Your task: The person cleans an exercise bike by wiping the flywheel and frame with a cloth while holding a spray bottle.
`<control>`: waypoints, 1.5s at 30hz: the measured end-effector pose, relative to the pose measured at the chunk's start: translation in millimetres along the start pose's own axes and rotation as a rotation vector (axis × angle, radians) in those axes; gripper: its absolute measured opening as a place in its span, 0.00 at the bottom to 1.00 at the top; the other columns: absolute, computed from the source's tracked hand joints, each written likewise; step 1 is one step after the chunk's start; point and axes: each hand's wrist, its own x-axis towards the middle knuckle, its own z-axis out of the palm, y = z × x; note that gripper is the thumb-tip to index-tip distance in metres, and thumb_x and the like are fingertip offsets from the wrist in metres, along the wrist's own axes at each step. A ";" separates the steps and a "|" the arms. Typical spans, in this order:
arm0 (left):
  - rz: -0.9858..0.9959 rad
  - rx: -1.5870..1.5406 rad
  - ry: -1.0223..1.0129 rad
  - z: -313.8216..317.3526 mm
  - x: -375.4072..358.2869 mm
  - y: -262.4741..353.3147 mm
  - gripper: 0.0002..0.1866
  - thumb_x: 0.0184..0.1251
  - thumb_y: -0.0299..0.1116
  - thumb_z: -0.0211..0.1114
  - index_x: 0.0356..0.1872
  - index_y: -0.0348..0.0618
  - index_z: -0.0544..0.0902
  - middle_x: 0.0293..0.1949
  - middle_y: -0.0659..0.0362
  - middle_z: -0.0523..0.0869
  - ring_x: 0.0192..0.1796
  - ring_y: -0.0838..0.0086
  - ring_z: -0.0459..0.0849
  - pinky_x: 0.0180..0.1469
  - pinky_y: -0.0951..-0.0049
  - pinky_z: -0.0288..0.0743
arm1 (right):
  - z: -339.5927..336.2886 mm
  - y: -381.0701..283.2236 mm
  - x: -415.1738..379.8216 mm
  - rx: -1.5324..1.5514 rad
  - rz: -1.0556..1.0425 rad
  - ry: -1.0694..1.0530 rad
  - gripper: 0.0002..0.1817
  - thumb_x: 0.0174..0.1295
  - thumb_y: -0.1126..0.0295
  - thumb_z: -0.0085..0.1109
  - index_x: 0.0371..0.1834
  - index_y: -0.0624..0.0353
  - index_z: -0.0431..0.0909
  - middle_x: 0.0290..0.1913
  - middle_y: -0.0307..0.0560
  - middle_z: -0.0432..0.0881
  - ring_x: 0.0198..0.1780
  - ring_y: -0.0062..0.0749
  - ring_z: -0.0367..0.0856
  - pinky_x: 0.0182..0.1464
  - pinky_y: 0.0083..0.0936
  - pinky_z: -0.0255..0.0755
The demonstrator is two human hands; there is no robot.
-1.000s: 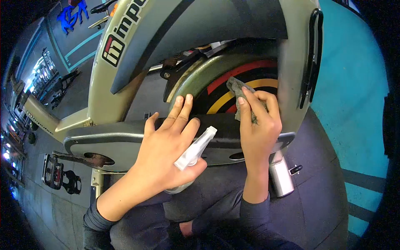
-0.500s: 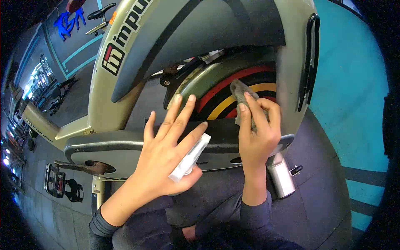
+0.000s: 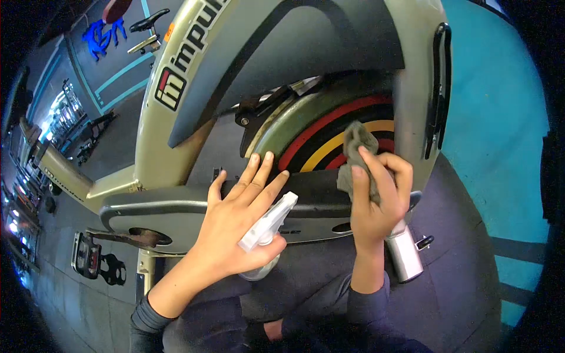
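My right hand (image 3: 381,200) pinches a crumpled grey cloth (image 3: 358,147), its top end in front of the striped flywheel (image 3: 329,141) of an exercise bike. Between the thumb and index finger of my left hand (image 3: 235,217) sits a spray bottle with a white trigger head (image 3: 269,222); part of its clear body shows below my thumb. The other fingers of that hand are stretched out, their tips by the upper edge of the bike's dark chain guard (image 3: 159,207), near the flywheel's rim. My palm hides part of the guard.
The bike's beige frame (image 3: 156,135) arches overhead and down the right side. A pedal (image 3: 88,259) sticks out at lower left, and a silver cylindrical foot (image 3: 406,259) stands at lower right. Other gym equipment (image 3: 67,115) is farther left.
My right hand has drawn the cloth slightly right and down across the flywheel. My left fingertips have come down a little, with the spray bottle still in that hand. The view has shifted slightly.
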 end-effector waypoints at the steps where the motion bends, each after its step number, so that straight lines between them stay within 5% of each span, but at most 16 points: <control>1: 0.017 -0.011 0.014 0.7 -0.6 -1.2 0.45 0.42 0.45 0.67 0.69 0.47 0.69 0.74 0.46 0.62 0.77 0.58 0.60 0.69 0.40 0.51 | -6.4 1.2 -1.9 0.057 -0.015 0.024 0.15 0.53 0.77 0.68 0.45 0.59 0.86 0.39 0.46 0.75 0.39 0.36 0.75 0.44 0.30 0.71; 5: 0.024 -0.059 0.055 2.3 -2.0 -1.7 0.43 0.40 0.41 0.66 0.68 0.45 0.71 0.72 0.44 0.67 0.75 0.57 0.64 0.69 0.52 0.54 | -27.4 5.0 -28.4 0.185 0.034 0.129 0.14 0.53 0.74 0.66 0.44 0.61 0.85 0.38 0.47 0.73 0.37 0.36 0.73 0.42 0.28 0.68; 17: -0.027 -0.092 0.055 -3.3 -7.0 1.1 0.42 0.41 0.36 0.65 0.67 0.40 0.71 0.69 0.42 0.71 0.73 0.54 0.68 0.71 0.57 0.55 | -36.9 -17.0 -69.6 0.453 0.207 -0.006 0.14 0.53 0.66 0.67 0.41 0.59 0.86 0.34 0.43 0.74 0.32 0.34 0.71 0.36 0.28 0.68; 20: 0.051 -0.351 0.180 -20.5 -8.0 7.3 0.43 0.39 0.24 0.62 0.68 0.34 0.69 0.62 0.42 0.78 0.64 0.53 0.77 0.65 0.65 0.68 | -37.8 -33.1 -87.6 0.543 0.446 -0.076 0.13 0.55 0.67 0.67 0.42 0.62 0.86 0.36 0.46 0.76 0.36 0.35 0.75 0.40 0.26 0.71; 24: -0.133 -0.803 0.319 -44.1 -13.0 36.4 0.45 0.43 0.24 0.59 0.70 0.23 0.58 0.40 0.47 0.85 0.46 0.61 0.85 0.57 0.63 0.76 | -21.3 -54.8 -106.5 0.824 0.763 -0.159 0.12 0.60 0.72 0.63 0.46 0.64 0.83 0.41 0.47 0.78 0.44 0.32 0.77 0.51 0.24 0.69; 29: -0.030 -1.149 0.368 -46.2 -17.7 39.0 0.44 0.47 0.26 0.62 0.70 0.23 0.57 0.33 0.51 0.83 0.39 0.63 0.85 0.53 0.63 0.78 | -2.6 -61.1 -133.3 1.156 1.101 -0.247 0.13 0.69 0.71 0.54 0.52 0.66 0.78 0.47 0.45 0.78 0.50 0.29 0.76 0.57 0.22 0.67; 31: -0.080 -1.197 0.350 -43.7 -14.5 40.9 0.44 0.49 0.26 0.62 0.71 0.24 0.57 0.34 0.51 0.83 0.39 0.63 0.84 0.53 0.63 0.77 | -4.2 -59.5 -136.4 1.623 1.551 -0.208 0.13 0.71 0.68 0.51 0.52 0.62 0.77 0.48 0.45 0.80 0.52 0.31 0.78 0.58 0.26 0.69; 35: -0.161 -1.160 0.267 -28.0 -0.8 40.1 0.41 0.56 0.27 0.66 0.71 0.31 0.57 0.41 0.50 0.82 0.48 0.66 0.82 0.56 0.66 0.73 | 1.6 -60.7 -156.2 2.022 1.923 0.002 0.14 0.70 0.64 0.50 0.51 0.59 0.77 0.50 0.49 0.82 0.52 0.39 0.81 0.59 0.36 0.73; 40: -0.047 -1.060 0.097 -2.8 4.7 22.1 0.49 0.55 0.43 0.77 0.71 0.31 0.58 0.51 0.48 0.79 0.54 0.66 0.80 0.59 0.67 0.68 | 7.6 -67.6 -164.1 2.285 1.775 0.024 0.14 0.68 0.63 0.52 0.49 0.59 0.79 0.50 0.49 0.83 0.52 0.40 0.81 0.59 0.37 0.74; 42: -0.073 -1.060 0.051 -3.8 3.5 20.6 0.49 0.55 0.42 0.77 0.72 0.32 0.57 0.51 0.48 0.79 0.54 0.66 0.80 0.59 0.65 0.69 | 6.9 -68.4 -166.1 1.837 1.863 0.045 0.14 0.68 0.60 0.53 0.46 0.58 0.80 0.48 0.49 0.84 0.50 0.41 0.82 0.58 0.37 0.75; 45: -0.075 -1.084 -0.013 0.3 2.6 19.3 0.49 0.56 0.37 0.76 0.74 0.33 0.55 0.51 0.49 0.79 0.54 0.65 0.81 0.58 0.64 0.72 | 3.1 -63.6 -158.2 2.010 1.885 0.099 0.14 0.67 0.60 0.53 0.44 0.58 0.80 0.46 0.49 0.84 0.49 0.41 0.82 0.57 0.38 0.75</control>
